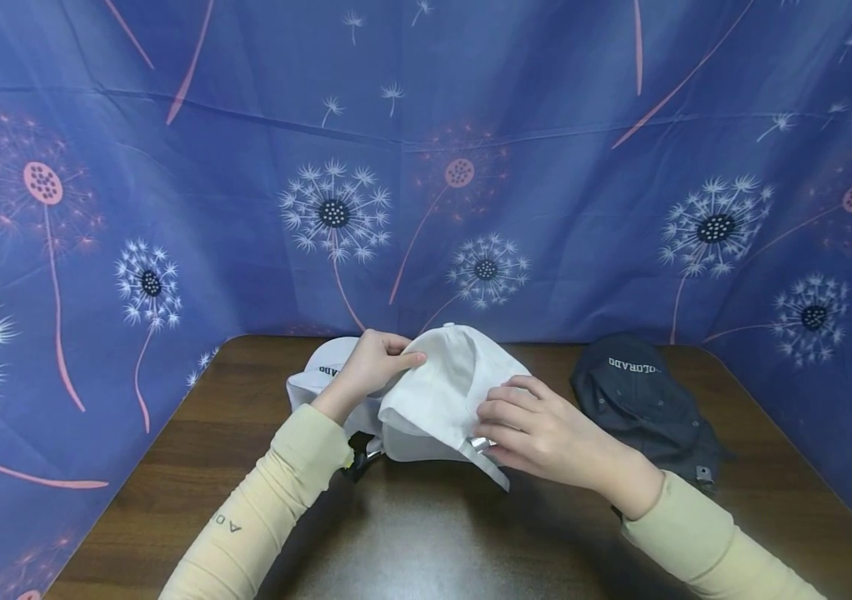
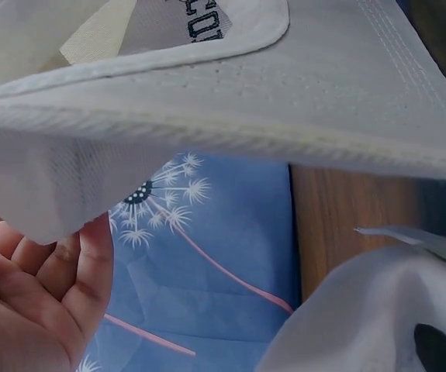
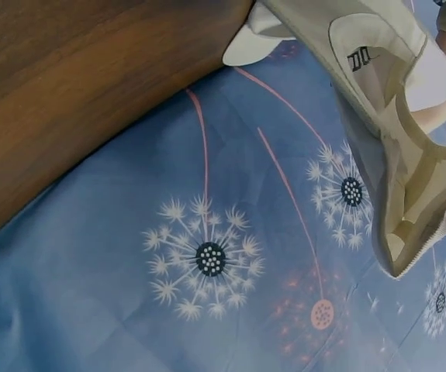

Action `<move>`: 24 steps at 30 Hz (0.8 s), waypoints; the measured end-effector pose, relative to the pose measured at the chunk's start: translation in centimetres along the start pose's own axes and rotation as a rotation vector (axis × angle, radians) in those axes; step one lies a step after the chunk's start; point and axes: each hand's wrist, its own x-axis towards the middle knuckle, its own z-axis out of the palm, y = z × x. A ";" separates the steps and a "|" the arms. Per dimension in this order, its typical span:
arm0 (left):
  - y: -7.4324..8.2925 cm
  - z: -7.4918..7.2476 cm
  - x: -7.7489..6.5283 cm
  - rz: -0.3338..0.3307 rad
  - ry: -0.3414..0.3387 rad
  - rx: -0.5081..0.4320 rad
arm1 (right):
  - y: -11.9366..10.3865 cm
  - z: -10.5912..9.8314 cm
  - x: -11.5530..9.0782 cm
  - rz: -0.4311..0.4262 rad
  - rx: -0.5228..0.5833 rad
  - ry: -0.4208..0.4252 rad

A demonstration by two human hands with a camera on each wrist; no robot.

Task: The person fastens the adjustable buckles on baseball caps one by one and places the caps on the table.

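Both hands hold a white cap [image 1: 441,383] up above the table, its crown toward the back. My left hand [image 1: 373,362] pinches the fabric at the cap's upper left between thumb and fingers. In the left wrist view the left hand's fingers [image 2: 91,263] curl behind the cloth. My right hand [image 1: 546,429] grips the cap's right edge with bent fingers, close to a silver buckle [image 1: 482,444]. A strap end [image 1: 497,477] hangs below that buckle. Dark lettering shows through the cap's opening in both wrist views.
Another white cap [image 1: 311,385] with dark lettering lies behind the left forearm, partly hidden. A dark grey cap [image 1: 639,400] with white lettering rests on the brown table [image 1: 411,542], to the right. A blue dandelion-print cloth [image 1: 246,167] hangs around the table's back and sides.
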 end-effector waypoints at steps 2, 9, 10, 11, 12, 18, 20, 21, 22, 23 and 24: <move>0.0 0.0 0.0 -0.006 0.003 0.002 | 0.0 -0.1 0.1 0.005 0.013 0.009; -0.2 -0.2 -0.1 -0.008 -0.005 0.000 | -0.2 -0.5 0.6 0.061 0.106 0.054; -0.2 -0.3 -0.2 -0.008 -0.011 -0.002 | -0.3 -0.6 0.6 0.072 0.127 0.066; -0.2 -0.3 -0.2 -0.010 -0.017 -0.007 | -0.3 -0.8 0.7 0.081 0.149 0.078; -0.2 -0.4 -0.2 -0.015 -0.024 -0.009 | -0.3 -0.9 0.8 0.090 0.174 0.086; 0.1 -0.9 -0.6 -0.020 -0.063 0.011 | -0.1 -1.4 1.3 0.137 0.327 0.110; 0.4 -1.0 -0.7 -0.014 -0.067 0.031 | -0.1 -1.5 1.4 0.150 0.366 0.127; 0.5 -1.0 -0.8 -0.008 -0.066 0.043 | 0.0 -1.6 1.5 0.154 0.383 0.136; 0.6 -1.0 -0.9 -0.001 -0.064 0.058 | 0.0 -1.7 1.6 0.156 0.401 0.147; 0.8 -1.0 -1.0 0.005 -0.061 0.079 | 0.1 -1.8 1.6 0.162 0.419 0.157; 1.0 -1.0 -1.2 0.012 -0.056 0.103 | 0.1 -1.9 1.7 0.168 0.438 0.165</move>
